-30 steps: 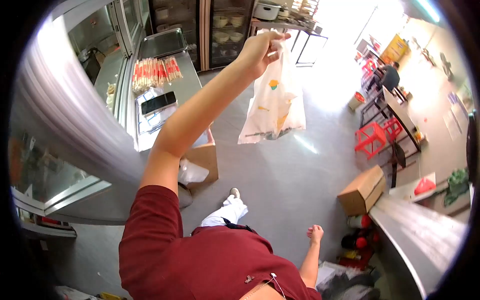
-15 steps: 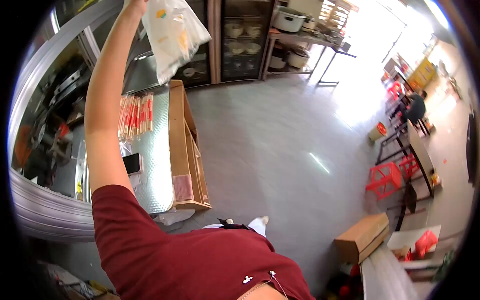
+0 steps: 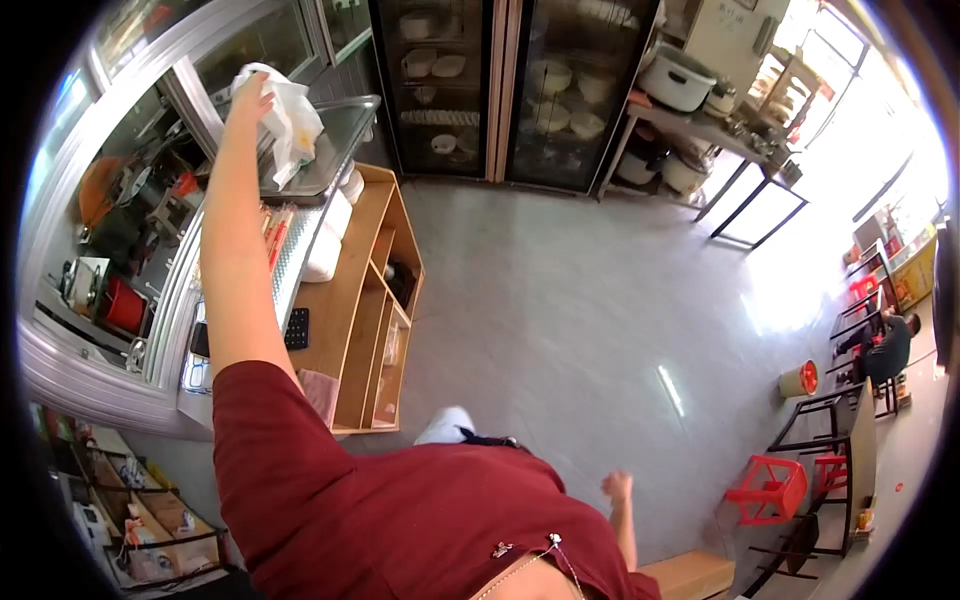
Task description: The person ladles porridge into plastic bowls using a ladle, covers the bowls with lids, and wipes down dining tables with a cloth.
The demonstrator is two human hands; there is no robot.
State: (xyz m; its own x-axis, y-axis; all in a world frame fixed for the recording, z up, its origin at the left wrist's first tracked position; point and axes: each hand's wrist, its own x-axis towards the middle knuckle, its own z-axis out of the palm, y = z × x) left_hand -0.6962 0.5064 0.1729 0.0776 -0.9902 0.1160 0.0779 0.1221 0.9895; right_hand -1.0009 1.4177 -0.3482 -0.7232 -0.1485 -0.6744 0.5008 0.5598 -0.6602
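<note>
My left hand (image 3: 258, 92) reaches far out at the upper left, its fingers closed on the top of a white plastic bag (image 3: 292, 128) with small orange marks. The bag hangs over a metal tray (image 3: 325, 160) on the counter by the window. Below my forearm, partly hidden, lie red-and-white paper-wrapped chopsticks (image 3: 279, 238). Down at my right side is my right hand (image 3: 618, 487), small in view, its fingers curled with nothing visible in them.
A wooden shelf unit (image 3: 375, 310) stands beside the counter, with a calculator (image 3: 297, 328) on it. Glass-door cabinets (image 3: 445, 100) hold bowls. A cooker (image 3: 678, 78) sits on a table at the back. Red stools (image 3: 768, 490) and a seated person (image 3: 888, 345) are at the right.
The view has turned left and shifted. The bag in my left hand is now over the metal tray. My right hand has come into view at the lower right.
</note>
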